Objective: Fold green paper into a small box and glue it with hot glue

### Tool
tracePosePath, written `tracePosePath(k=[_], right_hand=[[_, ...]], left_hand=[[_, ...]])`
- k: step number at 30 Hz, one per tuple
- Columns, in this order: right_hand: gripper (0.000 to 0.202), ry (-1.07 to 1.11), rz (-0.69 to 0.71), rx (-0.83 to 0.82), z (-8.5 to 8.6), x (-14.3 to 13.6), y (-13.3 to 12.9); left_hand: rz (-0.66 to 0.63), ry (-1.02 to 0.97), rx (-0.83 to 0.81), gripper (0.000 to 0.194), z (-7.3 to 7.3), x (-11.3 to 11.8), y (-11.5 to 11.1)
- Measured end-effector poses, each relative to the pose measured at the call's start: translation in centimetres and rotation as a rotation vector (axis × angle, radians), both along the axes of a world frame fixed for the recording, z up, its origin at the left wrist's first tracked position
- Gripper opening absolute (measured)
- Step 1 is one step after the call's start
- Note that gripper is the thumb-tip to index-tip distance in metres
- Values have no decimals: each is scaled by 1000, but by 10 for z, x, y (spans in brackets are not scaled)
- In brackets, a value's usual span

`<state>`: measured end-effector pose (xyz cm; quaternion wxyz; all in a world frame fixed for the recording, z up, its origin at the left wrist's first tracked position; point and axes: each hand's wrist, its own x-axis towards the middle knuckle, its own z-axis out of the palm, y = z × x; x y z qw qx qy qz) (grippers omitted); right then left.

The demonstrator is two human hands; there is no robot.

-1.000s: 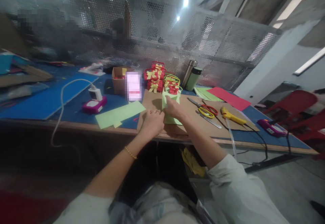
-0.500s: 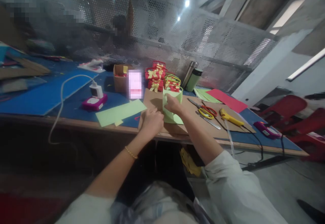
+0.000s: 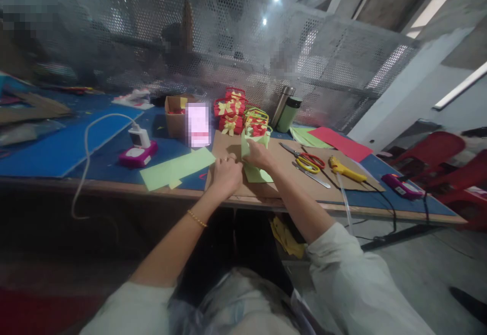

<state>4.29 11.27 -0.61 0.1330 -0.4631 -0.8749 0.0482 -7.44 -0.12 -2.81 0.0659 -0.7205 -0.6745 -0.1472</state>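
Note:
My right hand [image 3: 259, 155] is closed on a folded piece of light green paper [image 3: 249, 145], which stands partly upright with its lower part spread toward me. My left hand [image 3: 227, 175] rests just left of it on a brown cardboard sheet [image 3: 224, 145], fingers curled down; whatever they may hold is hidden. Directly behind the green paper sit small green-and-red paper baskets [image 3: 257, 122]. Red paper baskets with yellow bows [image 3: 230, 114] are stacked to their left. Scissors with red and yellow handles [image 3: 310, 163] lie right of my hands.
A yellow glue gun [image 3: 348, 171] with its cord lies farther right, near a purple power socket [image 3: 401, 186]. Flasks [image 3: 289, 114] stand at the back. Left are a lit phone [image 3: 198, 124], a cardboard box [image 3: 175, 122], a green paper strip [image 3: 178, 169] and a charger [image 3: 139, 136].
The camera view has shifted slightly. My right hand still grips the green paper, and my left hand stays curled beside it, its fingers a little more bunched.

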Motion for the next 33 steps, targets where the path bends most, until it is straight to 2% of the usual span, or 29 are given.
tracePosePath(k=[4,15,24,33], right_hand=[[53,-30,-31,6,3,-1,-3],[61,-72,-3,15,14,-4,-18],[28,-102,16,9,24,-1,-32],[30,-81,90,-31,26,9,-37]], left_hand=[[10,16,-3,36,3,-1,0],[27,45,-8,37,5,-2,4],[31,45,1,35,2,-3,3],[28,37,16,32,1,-4,3]])
